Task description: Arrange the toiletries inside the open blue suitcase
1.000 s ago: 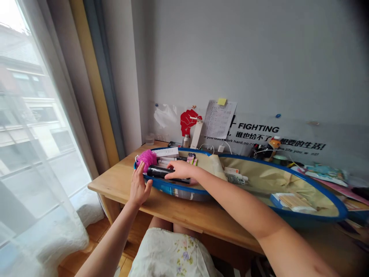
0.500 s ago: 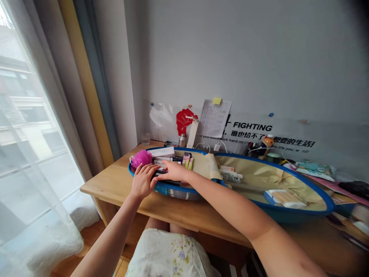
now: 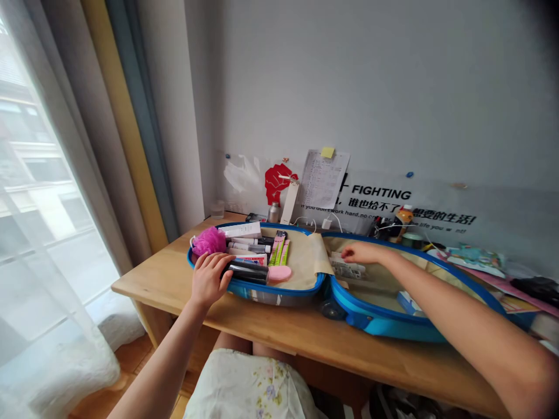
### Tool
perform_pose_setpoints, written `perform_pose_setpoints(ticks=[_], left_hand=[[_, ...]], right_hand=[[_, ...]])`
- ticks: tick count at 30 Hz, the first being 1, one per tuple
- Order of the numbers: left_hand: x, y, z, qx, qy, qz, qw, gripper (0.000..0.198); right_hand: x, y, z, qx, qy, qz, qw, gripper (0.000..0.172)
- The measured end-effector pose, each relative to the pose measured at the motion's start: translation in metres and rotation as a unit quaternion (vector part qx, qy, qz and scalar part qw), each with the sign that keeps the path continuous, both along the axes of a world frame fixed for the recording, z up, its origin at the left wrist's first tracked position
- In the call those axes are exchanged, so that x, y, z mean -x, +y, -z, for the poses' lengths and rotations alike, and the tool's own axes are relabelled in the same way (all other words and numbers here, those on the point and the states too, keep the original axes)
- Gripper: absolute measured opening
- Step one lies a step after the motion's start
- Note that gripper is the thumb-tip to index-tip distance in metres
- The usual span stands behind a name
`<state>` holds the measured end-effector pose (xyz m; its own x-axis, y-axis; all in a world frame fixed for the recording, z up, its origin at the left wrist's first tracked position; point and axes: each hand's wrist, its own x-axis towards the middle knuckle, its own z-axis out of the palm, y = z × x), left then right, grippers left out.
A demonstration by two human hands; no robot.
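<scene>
Firstly, at the left end, the wooden tabletop (image 3: 151, 272) carries an open blue suitcase (image 3: 305, 291), its two halves laid side by side. A magenta bath pouf (image 3: 208, 241) occupies the left corner of the left half. Directly in front of it, the left hand (image 3: 211, 280) is spread, palm down, across the near rim, fingertips at the end of a glossy black cylinder (image 3: 250, 272). That cylinder lies lengthwise along the near rim, inside the left half. Behind it, a white box (image 3: 241, 230) and several white tubes (image 3: 248, 247) lie roughly parallel. Just right of the tubes are slim pink-and-green packets (image 3: 279, 251); nearer the rim, a pink rounded piece (image 3: 280, 273) adjoins the cylinder's right end. A beige lining flap (image 3: 322, 256) spans the hinge. Beyond it, the right hand (image 3: 356, 252) is over the right half, fingers bent and close together, at a clear tube (image 3: 349, 269); whether it grips anything cannot be told. Further right, a blue box (image 3: 408, 302) sits partly hidden behind the right forearm.
</scene>
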<state>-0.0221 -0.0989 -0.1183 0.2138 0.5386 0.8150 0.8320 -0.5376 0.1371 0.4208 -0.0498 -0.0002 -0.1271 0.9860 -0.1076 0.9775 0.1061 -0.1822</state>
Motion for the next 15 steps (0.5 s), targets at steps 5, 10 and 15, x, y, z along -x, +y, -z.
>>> perform_pose_setpoints(ticks=[5,10,15], left_hand=[[0.001,0.001,0.01,-0.043,-0.016,0.0,0.999,0.046],[0.002,0.002,0.019,-0.043,-0.031,-0.009,0.999,0.046],[-0.001,0.001,0.018,-0.053,-0.045,-0.007,0.998,0.044]], right_hand=[[-0.033,-0.007,0.037,0.034,-0.037,0.014,0.999,0.027],[-0.042,-0.005,0.053,0.04,-0.041,0.016,0.998,0.039],[-0.047,-0.003,0.059,0.048,-0.048,0.021,0.997,0.04]])
